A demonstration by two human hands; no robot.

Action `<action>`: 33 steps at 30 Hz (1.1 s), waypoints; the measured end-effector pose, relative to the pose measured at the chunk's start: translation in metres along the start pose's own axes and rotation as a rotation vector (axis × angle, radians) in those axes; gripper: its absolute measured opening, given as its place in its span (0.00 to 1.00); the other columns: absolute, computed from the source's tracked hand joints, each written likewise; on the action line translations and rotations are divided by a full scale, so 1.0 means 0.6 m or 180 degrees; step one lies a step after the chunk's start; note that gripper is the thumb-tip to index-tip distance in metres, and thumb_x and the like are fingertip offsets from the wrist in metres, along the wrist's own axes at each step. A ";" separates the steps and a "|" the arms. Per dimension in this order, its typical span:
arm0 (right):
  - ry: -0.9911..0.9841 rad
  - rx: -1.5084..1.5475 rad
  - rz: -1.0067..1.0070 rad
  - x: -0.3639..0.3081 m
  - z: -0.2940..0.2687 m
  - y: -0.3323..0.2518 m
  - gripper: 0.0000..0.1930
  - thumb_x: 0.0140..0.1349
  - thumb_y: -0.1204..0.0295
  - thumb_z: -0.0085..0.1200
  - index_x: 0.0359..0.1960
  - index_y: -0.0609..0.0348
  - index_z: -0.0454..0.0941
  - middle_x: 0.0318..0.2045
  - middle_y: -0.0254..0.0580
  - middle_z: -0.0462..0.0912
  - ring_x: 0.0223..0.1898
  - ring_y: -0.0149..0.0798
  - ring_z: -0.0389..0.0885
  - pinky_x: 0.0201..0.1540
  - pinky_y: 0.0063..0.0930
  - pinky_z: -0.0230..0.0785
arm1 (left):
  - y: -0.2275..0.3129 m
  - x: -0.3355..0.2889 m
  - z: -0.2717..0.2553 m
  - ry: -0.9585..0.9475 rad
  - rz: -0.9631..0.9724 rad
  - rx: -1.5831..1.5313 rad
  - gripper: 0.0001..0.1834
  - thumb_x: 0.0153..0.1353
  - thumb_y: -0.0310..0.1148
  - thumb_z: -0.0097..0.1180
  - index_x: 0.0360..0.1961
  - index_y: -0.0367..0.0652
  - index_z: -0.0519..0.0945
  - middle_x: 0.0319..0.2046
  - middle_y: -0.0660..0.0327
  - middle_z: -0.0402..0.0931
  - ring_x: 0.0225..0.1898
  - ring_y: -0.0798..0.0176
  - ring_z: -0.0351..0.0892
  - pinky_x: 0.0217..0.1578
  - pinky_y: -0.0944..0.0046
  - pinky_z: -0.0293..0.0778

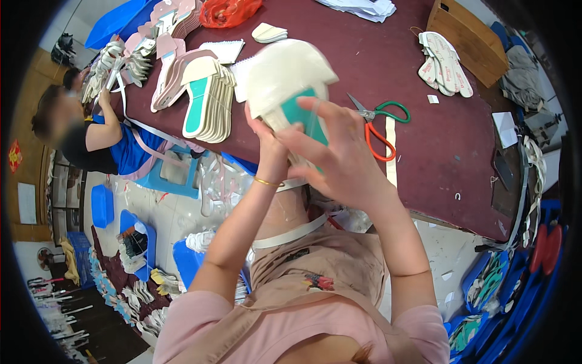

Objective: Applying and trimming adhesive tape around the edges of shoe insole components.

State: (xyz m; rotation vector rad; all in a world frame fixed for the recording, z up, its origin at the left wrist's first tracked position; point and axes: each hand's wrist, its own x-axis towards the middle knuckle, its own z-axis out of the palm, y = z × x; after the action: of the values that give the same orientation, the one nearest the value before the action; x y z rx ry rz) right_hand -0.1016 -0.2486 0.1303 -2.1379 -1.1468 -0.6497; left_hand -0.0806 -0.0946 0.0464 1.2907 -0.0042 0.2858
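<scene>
My left hand (270, 145) is closed on a stack of cream insoles (285, 70), raised above the table's near edge. The broad ends of the insoles point away from me, and a green panel (306, 124) covers the narrower part of the top one. Over that panel my right hand (345, 151) is spread, its fingers apart and their tips at the surface; slight blur hides the exact contact. A fanned stack of similar cream insoles (209, 100) with a green panel lies on the table to the left. Right of my hands, scissors (379, 124) with one green and one red handle lie open.
The maroon table (442, 164) carries pink insole stacks (173, 76), a red plastic bag (227, 12), white printed insoles (445, 67), a wooden box (467, 39) and a phone (502, 170). A co-worker (103, 136) sits at the left. Blue bins (138, 242) stand on the floor.
</scene>
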 end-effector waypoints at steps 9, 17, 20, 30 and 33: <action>0.0165 -0.0257 0.1982 -0.090 -0.019 0.227 0.24 0.54 0.60 0.58 0.51 0.55 0.70 0.50 0.50 0.73 0.52 0.46 0.71 0.54 0.43 0.62 | 0.044 0.286 -0.157 -0.0648 -0.1170 0.0804 0.48 0.51 0.46 0.56 0.67 0.46 0.43 0.55 0.51 0.61 0.53 0.57 0.67 0.50 0.59 0.68; -0.1233 -0.1042 0.2821 -0.210 0.012 0.257 0.47 0.43 0.39 0.56 0.64 0.46 0.57 0.67 0.46 0.47 0.69 0.47 0.39 0.63 0.64 0.28 | -0.029 0.426 -0.199 0.0181 0.0608 0.5251 0.30 0.55 0.35 0.40 0.63 0.57 0.61 0.62 0.47 0.57 0.57 0.35 0.62 0.57 0.45 0.59; -0.0942 -0.1306 0.3023 -0.247 -0.011 0.279 0.45 0.44 0.39 0.56 0.62 0.47 0.59 0.67 0.42 0.49 0.69 0.42 0.41 0.63 0.64 0.27 | 0.038 0.389 -0.094 -0.0119 -0.0322 0.6347 0.27 0.55 0.35 0.44 0.60 0.56 0.67 0.61 0.57 0.60 0.65 0.46 0.51 0.57 0.34 0.49; 0.0155 -0.1553 0.3156 -0.321 -0.081 0.328 0.38 0.45 0.43 0.57 0.55 0.52 0.69 0.63 0.41 0.60 0.67 0.41 0.50 0.65 0.58 0.31 | -0.037 0.464 0.242 -0.0669 0.0195 0.6380 0.34 0.58 0.62 0.41 0.51 0.44 0.75 0.54 0.53 0.68 0.56 0.46 0.63 0.52 0.43 0.60; 0.0242 -0.1481 0.3217 -0.319 -0.083 0.326 0.37 0.44 0.43 0.58 0.53 0.53 0.71 0.62 0.41 0.61 0.66 0.41 0.52 0.64 0.57 0.33 | -0.175 0.449 0.406 -0.1597 -0.0333 0.4665 0.45 0.53 0.68 0.39 0.51 0.33 0.73 0.51 0.44 0.71 0.55 0.47 0.69 0.54 0.56 0.64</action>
State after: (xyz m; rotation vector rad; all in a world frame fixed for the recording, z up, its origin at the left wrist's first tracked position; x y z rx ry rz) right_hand -0.0368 -0.4739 -0.0198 -2.6428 0.2360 -0.5124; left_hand 0.2398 -0.2953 0.0597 2.7801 -0.1817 -0.2186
